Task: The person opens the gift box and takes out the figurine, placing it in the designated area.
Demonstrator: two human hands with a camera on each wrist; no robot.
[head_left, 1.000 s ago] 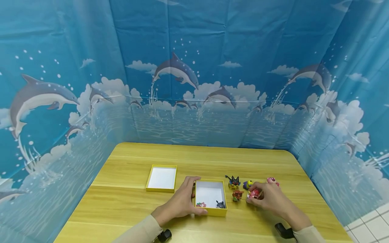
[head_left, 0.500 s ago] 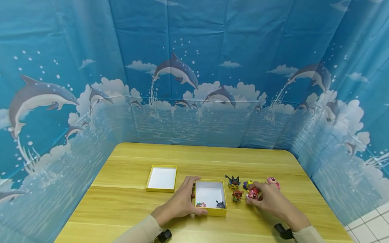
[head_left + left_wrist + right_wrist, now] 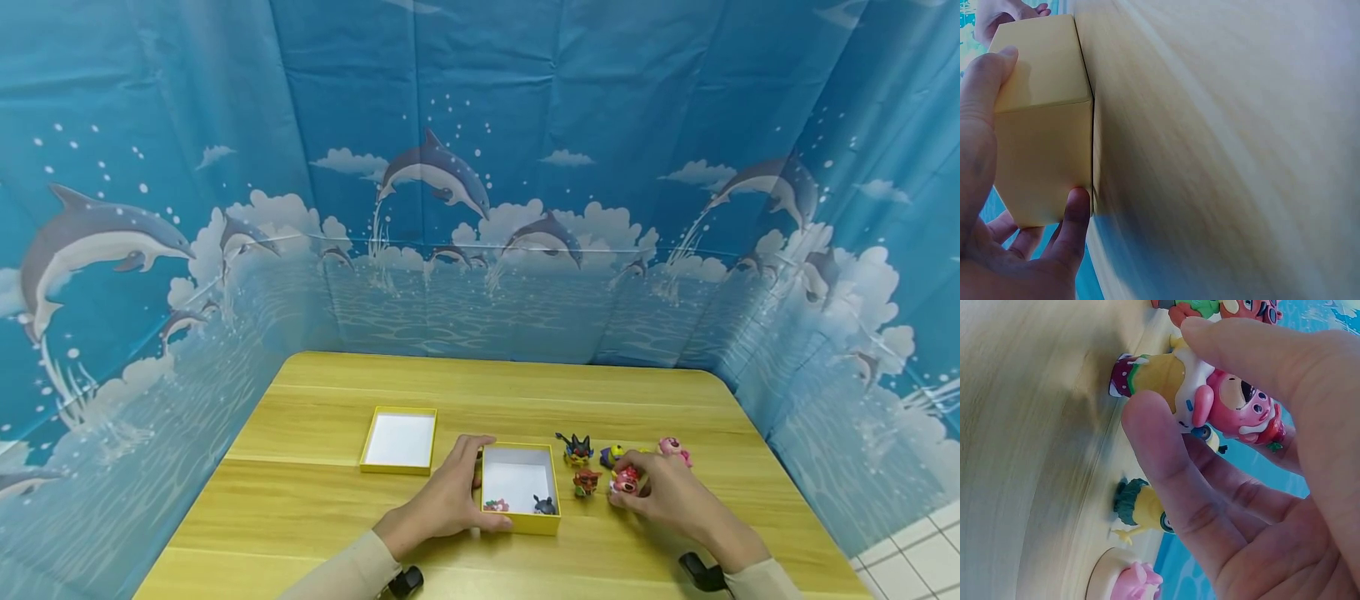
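My left hand [image 3: 442, 496] grips the yellow box [image 3: 536, 523] at its left side, thumb at the near side and fingers spread towards the back. Inside the white interior lie a small pink-red toy [image 3: 496, 505] and a dark grey toy [image 3: 544, 505], along the near wall. To the right of the box, my right hand [image 3: 671, 496] holds a pink bear figurine [image 3: 1235, 403] between thumb and fingers. The figurine has a red cap, a yellow body and a dark red base. In the right wrist view its base appears close to the tabletop; contact cannot be made out.
A yellow lid with a white inside [image 3: 401, 442] lies left of the box. Between box and right hand stand a black horned figurine [image 3: 577, 450] and a red-brown one [image 3: 586, 482]. Behind the hand are a yellow-purple figurine [image 3: 611, 455] and another pink one [image 3: 672, 448].
The bear figurine in my right hand has turned, so its face shows where mostly its red top showed before. My left hand and the box have stayed put.
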